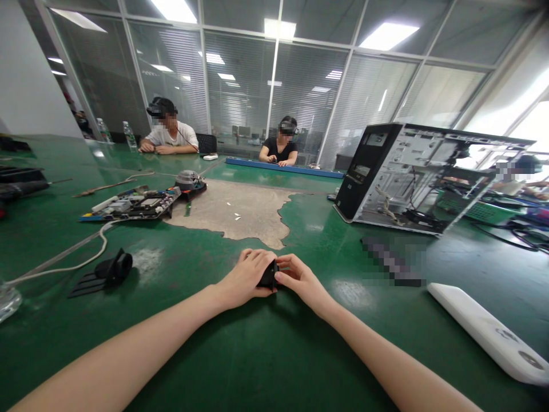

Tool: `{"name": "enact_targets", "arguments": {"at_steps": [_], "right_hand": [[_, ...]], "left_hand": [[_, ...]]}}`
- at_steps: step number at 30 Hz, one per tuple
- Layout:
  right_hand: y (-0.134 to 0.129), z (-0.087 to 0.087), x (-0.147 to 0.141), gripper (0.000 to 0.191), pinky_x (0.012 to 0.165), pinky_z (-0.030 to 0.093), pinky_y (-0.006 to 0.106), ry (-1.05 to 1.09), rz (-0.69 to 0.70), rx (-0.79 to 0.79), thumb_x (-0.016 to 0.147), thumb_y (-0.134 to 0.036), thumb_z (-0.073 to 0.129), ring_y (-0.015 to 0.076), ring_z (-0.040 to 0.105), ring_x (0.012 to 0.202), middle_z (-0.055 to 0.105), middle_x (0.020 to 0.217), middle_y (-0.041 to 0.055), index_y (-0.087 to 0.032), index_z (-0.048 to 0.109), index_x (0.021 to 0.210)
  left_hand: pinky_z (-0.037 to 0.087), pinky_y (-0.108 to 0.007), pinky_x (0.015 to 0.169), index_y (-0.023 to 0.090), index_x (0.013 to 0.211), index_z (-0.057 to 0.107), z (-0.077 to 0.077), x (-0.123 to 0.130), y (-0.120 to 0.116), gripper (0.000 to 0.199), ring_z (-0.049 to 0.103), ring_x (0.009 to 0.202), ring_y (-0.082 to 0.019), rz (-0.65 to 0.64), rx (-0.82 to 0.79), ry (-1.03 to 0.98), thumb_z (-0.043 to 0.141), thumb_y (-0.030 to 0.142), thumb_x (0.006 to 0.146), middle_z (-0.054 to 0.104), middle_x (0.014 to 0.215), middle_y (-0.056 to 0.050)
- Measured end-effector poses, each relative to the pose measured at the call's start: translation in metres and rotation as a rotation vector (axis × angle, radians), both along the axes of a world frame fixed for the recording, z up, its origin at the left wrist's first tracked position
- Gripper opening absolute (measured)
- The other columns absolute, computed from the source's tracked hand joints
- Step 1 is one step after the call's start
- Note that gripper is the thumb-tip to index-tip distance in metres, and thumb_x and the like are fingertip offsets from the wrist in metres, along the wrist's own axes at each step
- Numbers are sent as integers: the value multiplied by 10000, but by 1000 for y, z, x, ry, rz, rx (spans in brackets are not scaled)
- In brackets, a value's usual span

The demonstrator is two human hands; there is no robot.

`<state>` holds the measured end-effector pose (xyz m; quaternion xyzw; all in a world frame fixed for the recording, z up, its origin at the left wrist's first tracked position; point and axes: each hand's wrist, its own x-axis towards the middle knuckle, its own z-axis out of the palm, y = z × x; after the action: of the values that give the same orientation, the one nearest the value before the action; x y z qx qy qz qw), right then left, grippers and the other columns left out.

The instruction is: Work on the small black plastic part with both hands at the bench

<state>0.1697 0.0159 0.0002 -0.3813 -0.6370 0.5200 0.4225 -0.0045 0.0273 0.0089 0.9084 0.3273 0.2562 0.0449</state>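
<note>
A small black part point(268, 276) is between my two hands, low over the green table point(274, 349) near the middle of the view. My left hand point(246, 278) wraps over its left side, fingers on top and thumb below. From the right, my right hand point(300, 280) pinches its right edge between thumb and fingers. Much of the part is hidden by the fingers, so its full shape cannot be made out.
A circuit board point(137, 203) and black fan-like piece point(114, 269) lie left. A bare patch point(240, 212) lies ahead. An open computer case point(412, 177), a pixelated dark object point(390, 260) and a white device point(484, 329) are right. Two people point(171, 137) sit across.
</note>
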Motion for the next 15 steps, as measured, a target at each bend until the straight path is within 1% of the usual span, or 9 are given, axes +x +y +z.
{"name": "enact_targets", "arguments": {"at_steps": [3, 8, 10, 13, 15], "right_hand": [[0, 1, 2, 256, 737, 467, 309, -23, 33, -3, 707, -297, 612, 143, 561, 813, 561, 898, 12, -202, 490, 912], [-3, 4, 2, 308, 703, 474, 289, 33, 67, 17, 639, -268, 678, 155, 544, 867, 533, 926, 1, -212, 453, 841], [-4, 5, 1, 279, 702, 473, 289, 56, 77, 0, 667, -284, 655, 146, 547, 847, 541, 917, 1, -213, 449, 841], [-3, 3, 0, 214, 706, 471, 289, 67, 51, -21, 724, -324, 592, 130, 549, 801, 556, 887, 2, -208, 463, 848], [-2, 2, -1, 229, 706, 470, 291, 55, 13, -31, 720, -335, 591, 131, 548, 796, 557, 879, 5, -206, 476, 870]], "left_hand": [[261, -355, 882, 221, 1124, 312, 0, 0, 1, 544, 448, 1028, -215, -33, -46, -14, 615, 274, 676, 485, 1105, -51], [281, -347, 851, 221, 1103, 328, 0, -1, 2, 533, 466, 984, -219, -23, -71, -17, 618, 252, 657, 501, 1077, -43], [284, -345, 844, 221, 1107, 327, 0, -1, 2, 534, 468, 972, -219, -15, -73, -15, 617, 263, 660, 502, 1077, -42], [284, -342, 842, 224, 1105, 329, 0, 0, 2, 529, 467, 979, -220, -12, -78, -12, 614, 299, 665, 500, 1082, -40], [281, -341, 842, 225, 1104, 330, 1, 0, 2, 531, 467, 984, -221, -10, -83, -11, 615, 312, 664, 499, 1085, -41]]}}
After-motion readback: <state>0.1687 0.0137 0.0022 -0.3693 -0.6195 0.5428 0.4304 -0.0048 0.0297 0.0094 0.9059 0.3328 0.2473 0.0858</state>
